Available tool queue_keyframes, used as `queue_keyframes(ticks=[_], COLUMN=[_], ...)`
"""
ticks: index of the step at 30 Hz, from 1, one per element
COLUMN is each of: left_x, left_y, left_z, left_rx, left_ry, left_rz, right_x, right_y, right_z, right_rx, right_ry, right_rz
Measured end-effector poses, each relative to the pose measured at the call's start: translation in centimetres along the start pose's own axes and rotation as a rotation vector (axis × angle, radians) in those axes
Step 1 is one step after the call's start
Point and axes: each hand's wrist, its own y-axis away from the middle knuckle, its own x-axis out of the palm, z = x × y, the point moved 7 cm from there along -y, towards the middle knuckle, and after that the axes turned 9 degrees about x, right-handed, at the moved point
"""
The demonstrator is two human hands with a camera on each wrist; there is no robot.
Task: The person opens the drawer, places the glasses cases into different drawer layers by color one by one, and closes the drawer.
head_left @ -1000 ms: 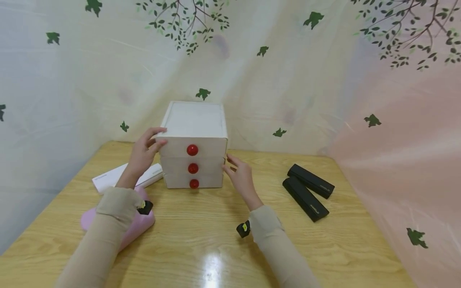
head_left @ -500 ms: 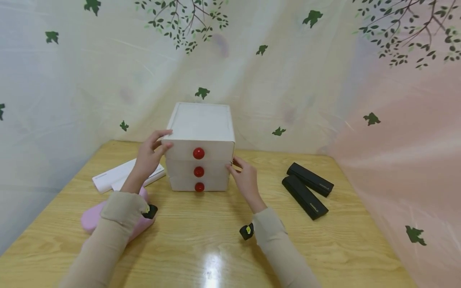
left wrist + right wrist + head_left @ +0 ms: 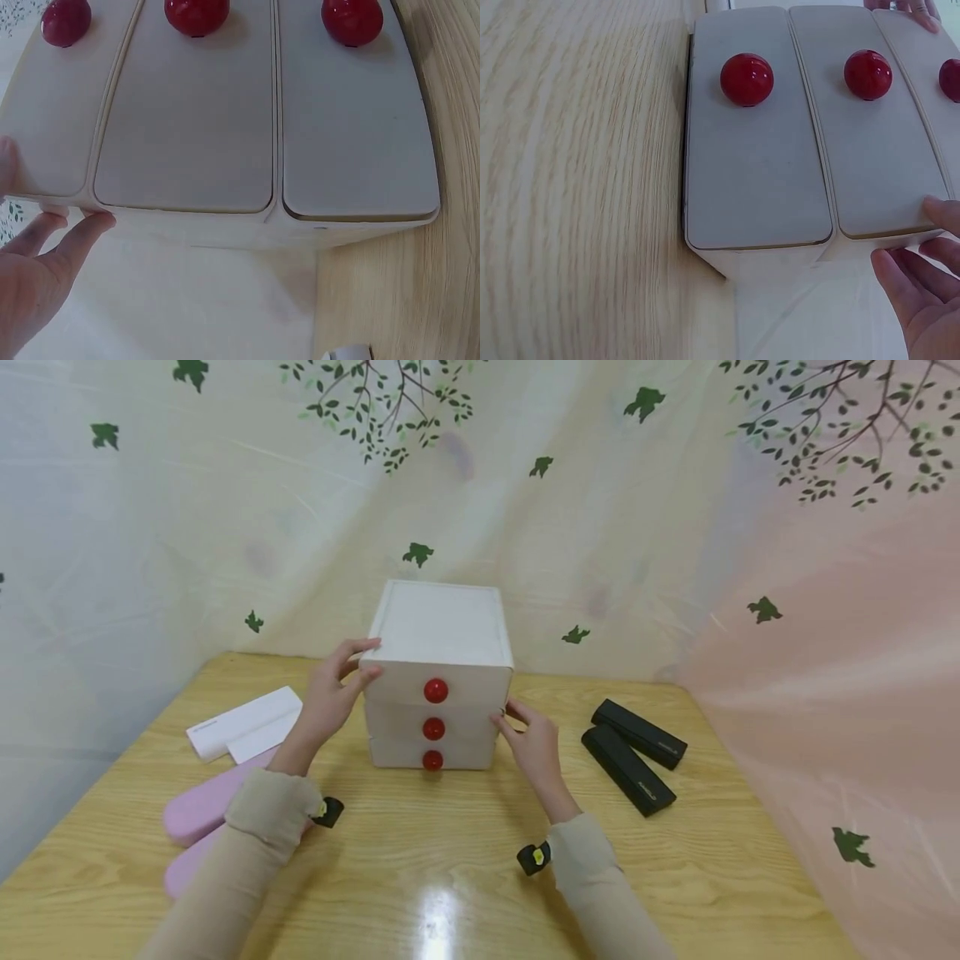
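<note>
A white three-drawer storage box (image 3: 446,625) stands on the table, a round red knob (image 3: 436,691) on each drawer front. My left hand (image 3: 326,700) grips its upper left front corner, thumb on the front face and fingers at the side and top edge. Lower on the opposite side, my right hand (image 3: 535,750) holds the box at middle-drawer height. In the right wrist view that thumb presses the front while the other fingers (image 3: 907,289) lie against the side wall. All drawers sit closed, with thin gaps around the fronts.
Left of the box lie white oblong cases (image 3: 243,720), with lilac oblong cases (image 3: 213,803) nearer me, partly behind my left sleeve. Two black oblong cases (image 3: 628,770) lie crossed on the right. A leaf-printed curtain (image 3: 600,543) hangs behind the wooden table (image 3: 420,843).
The drawer box has shifted to the right and a little toward me, with both hands keeping their hold on it. More of the lilac cases now shows on the left.
</note>
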Motion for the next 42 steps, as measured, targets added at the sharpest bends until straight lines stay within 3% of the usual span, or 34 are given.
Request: queue_keyframes(ticks=[10,18,29,42], left_x=[2.0,3.5,5.4,6.4], left_y=[0.3,0.4,0.4,0.7], left_z=[-1.6,-2.1,-2.9,-3.8], left_rx=[-0.008,-0.034,-0.062,-0.038], left_ry=[0.023,0.045,0.063,0.073], left_rz=[0.007,0.016,0.050,0.049], right_x=[-2.1,-3.7,-5.8,-6.8], right_y=[0.8,1.3,2.0,2.5], right_z=[-1.3,-2.1,-3.1,-4.0], right_rx=[0.004,-0.016,0.028,0.054], right_ry=[0.033,0.028,0.013,-0.004], right_rz=[-0.043,-0.093,-0.121,-0.103])
